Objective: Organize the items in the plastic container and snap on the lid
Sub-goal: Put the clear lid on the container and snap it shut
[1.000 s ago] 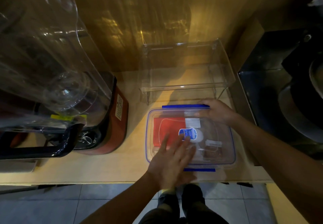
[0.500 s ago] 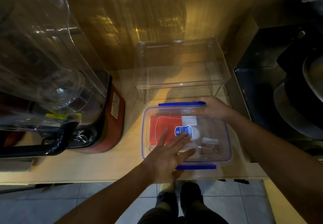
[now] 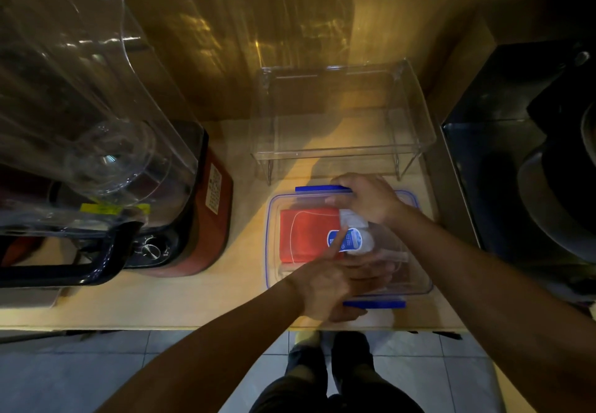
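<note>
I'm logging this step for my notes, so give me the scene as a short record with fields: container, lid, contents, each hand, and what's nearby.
container: clear plastic container with blue trim, on the wooden counter
lid: on top; far blue clip and near blue clip both visible
contents: red flat item, white bottle with blue label
left hand: left hand flat on the lid near the front edge
right hand: right hand pressing at the far edge
nearby: blender to the left, clear plastic stand behind

A home kitchen, by the look of it; a red-based blender with a clear jug stands at the left edge of a wooden counter; dark cookware at the right; tiled floor below.
</note>
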`<state>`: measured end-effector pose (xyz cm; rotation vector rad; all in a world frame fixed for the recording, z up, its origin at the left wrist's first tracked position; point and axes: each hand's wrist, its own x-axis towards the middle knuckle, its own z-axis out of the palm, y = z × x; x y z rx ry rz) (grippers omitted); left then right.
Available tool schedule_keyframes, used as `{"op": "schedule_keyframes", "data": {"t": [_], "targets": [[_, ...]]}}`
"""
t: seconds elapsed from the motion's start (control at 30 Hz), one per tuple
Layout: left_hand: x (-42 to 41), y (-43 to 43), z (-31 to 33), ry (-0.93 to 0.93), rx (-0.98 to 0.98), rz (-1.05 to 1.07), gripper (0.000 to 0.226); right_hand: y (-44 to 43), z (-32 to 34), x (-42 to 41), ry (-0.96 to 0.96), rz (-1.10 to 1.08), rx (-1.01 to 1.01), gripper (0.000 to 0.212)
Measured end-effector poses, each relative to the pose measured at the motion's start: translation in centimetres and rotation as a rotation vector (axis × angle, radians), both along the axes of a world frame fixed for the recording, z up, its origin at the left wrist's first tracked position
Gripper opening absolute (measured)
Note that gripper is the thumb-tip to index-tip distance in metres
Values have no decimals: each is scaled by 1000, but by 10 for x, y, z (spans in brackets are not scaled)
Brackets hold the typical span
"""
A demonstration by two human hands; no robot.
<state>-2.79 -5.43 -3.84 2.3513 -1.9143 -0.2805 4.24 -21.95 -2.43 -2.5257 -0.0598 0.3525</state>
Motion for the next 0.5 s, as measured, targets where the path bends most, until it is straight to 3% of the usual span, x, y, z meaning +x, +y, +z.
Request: {"op": "schedule_keyframes", "data": {"t": [0.23, 0.37, 0.43, 0.5], "targets": [[1, -1, 0, 87, 18, -14, 51, 1, 0, -4, -123, 82, -13, 33], [3, 2, 0, 83, -17, -13, 50, 2, -4, -7, -111, 70, -71, 43], [2, 4, 0, 52, -73, 124, 48, -3, -8, -16, -140, 27, -157, 49], [1, 9, -1, 35, -128, 500, 51, -14, -14, -30, -173, -72, -203, 51]]}}
